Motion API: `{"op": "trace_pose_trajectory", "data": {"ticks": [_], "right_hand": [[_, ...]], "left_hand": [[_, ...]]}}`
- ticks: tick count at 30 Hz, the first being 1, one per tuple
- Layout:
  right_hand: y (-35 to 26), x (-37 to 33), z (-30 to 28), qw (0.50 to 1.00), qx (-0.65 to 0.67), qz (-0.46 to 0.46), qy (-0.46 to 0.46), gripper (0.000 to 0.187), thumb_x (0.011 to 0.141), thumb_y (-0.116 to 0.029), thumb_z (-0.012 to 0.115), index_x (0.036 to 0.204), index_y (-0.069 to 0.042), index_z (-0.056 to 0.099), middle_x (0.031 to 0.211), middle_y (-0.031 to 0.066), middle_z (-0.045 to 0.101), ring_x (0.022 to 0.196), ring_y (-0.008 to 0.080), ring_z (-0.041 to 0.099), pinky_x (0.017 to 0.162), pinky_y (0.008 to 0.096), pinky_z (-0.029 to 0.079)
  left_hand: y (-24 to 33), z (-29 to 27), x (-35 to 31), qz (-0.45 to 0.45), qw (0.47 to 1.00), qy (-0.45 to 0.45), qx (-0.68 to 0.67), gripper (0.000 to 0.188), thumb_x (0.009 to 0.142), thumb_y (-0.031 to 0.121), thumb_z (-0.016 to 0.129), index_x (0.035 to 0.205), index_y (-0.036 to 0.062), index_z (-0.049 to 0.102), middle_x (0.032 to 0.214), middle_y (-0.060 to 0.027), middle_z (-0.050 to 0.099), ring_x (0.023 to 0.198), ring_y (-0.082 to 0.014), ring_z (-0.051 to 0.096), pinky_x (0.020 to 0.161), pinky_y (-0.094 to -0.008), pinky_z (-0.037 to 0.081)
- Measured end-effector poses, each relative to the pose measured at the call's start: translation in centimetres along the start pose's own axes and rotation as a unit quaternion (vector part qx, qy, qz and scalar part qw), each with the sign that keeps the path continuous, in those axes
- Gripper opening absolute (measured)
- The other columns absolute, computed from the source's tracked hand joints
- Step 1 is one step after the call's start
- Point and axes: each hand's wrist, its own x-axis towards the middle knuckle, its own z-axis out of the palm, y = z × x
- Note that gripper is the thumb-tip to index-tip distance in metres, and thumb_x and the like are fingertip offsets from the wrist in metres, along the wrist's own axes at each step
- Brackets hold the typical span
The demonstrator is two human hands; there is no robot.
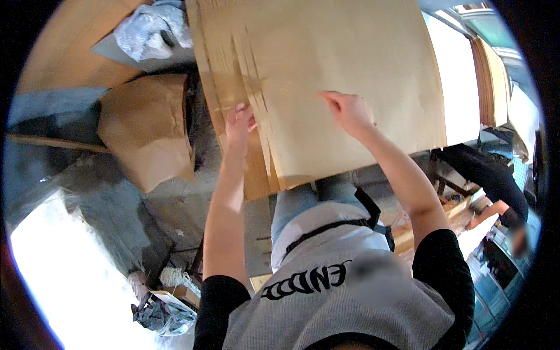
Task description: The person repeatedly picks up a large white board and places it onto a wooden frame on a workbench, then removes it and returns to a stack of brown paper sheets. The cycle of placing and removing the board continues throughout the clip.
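Observation:
A stack of large brown paper sheets (350, 52) lies in front of me, with loose, uneven edges along its left side. My left hand (240, 121) is over those layered edges, its fingers loosely curled and somewhat apart, with nothing visible in them. Over the middle of the top sheet is my right hand (349, 111), its fingers pressed together in a pinch and pointing left. Whatever may be between those fingertips is too small or hidden to make out.
A folded brown paper piece (146, 128) lies left of the stack, below crumpled whitish plastic (153, 32). More stacked sheets (490, 81) stand at the far right. Another person in black (487, 175) bends at the right. A bundle of cord (178, 279) sits at lower left.

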Motion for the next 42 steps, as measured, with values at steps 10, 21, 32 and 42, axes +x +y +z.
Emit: {"op": "trace_pose_trajectory", "data": {"ticks": [10,21,32,42], "right_hand": [[20.3,-12.5,-6.4,0.956,-0.127,0.255,0.067,0.023,0.083,-0.026,0.048,0.103,-0.018,0.058,0.076,0.0125,0.061,0.067,0.027,0.059,0.058,0.0356,0.046],[31.1,-16.1,-6.1,0.957,0.156,0.246,-0.002,0.028,0.075,-0.028,0.062,0.076,0.0,0.062,0.062,0.0031,0.057,0.059,0.008,0.048,0.056,0.0245,0.04],[38.8,-20.8,-1.1,0.889,0.375,0.214,-0.152,0.029,0.078,-0.032,0.06,0.09,-0.006,0.064,0.061,0.0002,0.054,0.058,0.007,0.047,0.054,0.023,0.039],[39.2,-20.3,-6.8,0.973,0.157,0.103,-0.138,0.031,0.079,-0.028,0.058,0.073,0.002,0.056,0.053,0.0022,0.045,0.051,0.009,0.039,0.046,0.0255,0.033]], "left_hand": [[-7.0,-5.1,-10.2,-0.188,0.95,-0.242,-0.063,0.058,0.077,0.03,0.058,0.126,0.0156,0.031,0.124,-0.0026,0.038,0.108,-0.0172,0.042,0.081,-0.0324,0.041],[-19.1,11.3,-15.1,-0.194,0.974,-0.079,-0.091,0.027,0.079,0.024,0.059,0.096,0.0056,0.05,0.08,-0.0048,0.054,0.06,-0.0144,0.05,0.05,-0.0244,0.038],[-20.8,17.1,-19.2,-0.1,0.979,0.108,-0.14,0.037,0.082,0.041,0.051,0.093,0.0061,0.05,0.064,-0.0026,0.049,0.041,-0.0091,0.036,0.036,-0.02,0.026],[-25.3,15.9,-19.5,-0.128,0.94,0.11,-0.297,0.03,0.075,0.039,0.061,0.083,0.0113,0.051,0.062,-0.0004,0.047,0.042,-0.0098,0.037,0.035,-0.0222,0.026]]}}
